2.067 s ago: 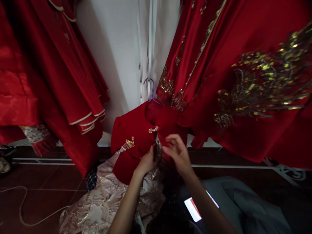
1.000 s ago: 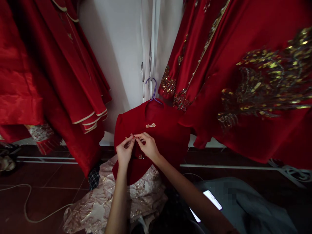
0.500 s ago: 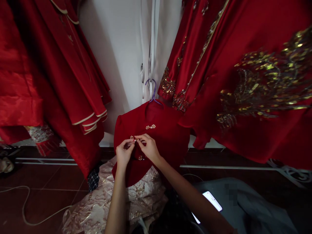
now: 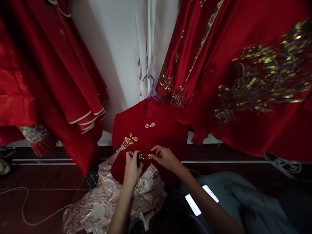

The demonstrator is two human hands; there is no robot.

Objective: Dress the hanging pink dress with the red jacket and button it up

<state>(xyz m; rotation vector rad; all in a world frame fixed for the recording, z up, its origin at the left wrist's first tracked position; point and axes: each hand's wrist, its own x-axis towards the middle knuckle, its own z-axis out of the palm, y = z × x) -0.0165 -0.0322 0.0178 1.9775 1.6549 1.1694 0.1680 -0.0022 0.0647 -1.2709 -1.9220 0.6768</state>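
Observation:
A sleeveless-looking red jacket [image 4: 168, 130] hangs on a purple hanger [image 4: 152, 89]. Fastened at its chest is a pearl-and-gold flower clasp [image 4: 150, 125]. A second flower clasp [image 4: 134, 137] sits lower left, beside a gold fan-shaped ornament with beaded strands [image 4: 128, 141]. At the lowest clasp, my left hand [image 4: 133, 167] has curled fingers on the jacket's front edge, next to the left flower [image 4: 141, 156]. My right hand [image 4: 165, 157] pinches the clasp's right part [image 4: 149, 156] between thumb and fingertip. Some fabric beneath my left fingers is hidden.
Red garments hang at left [image 4: 73, 91] and right [image 4: 243, 130], the latter with gold sequins. Pale brocade cloth [image 4: 97, 208] lies below the jacket. A lit phone [image 4: 211, 194] rests at lower right on grey cloth. A white cable [image 4: 26, 217] crosses the floor.
Both hands have moved down from the middle clasp to the lowest one, uncovering the fan-shaped ornament. My right hand has also shifted right, and the view has moved slightly.

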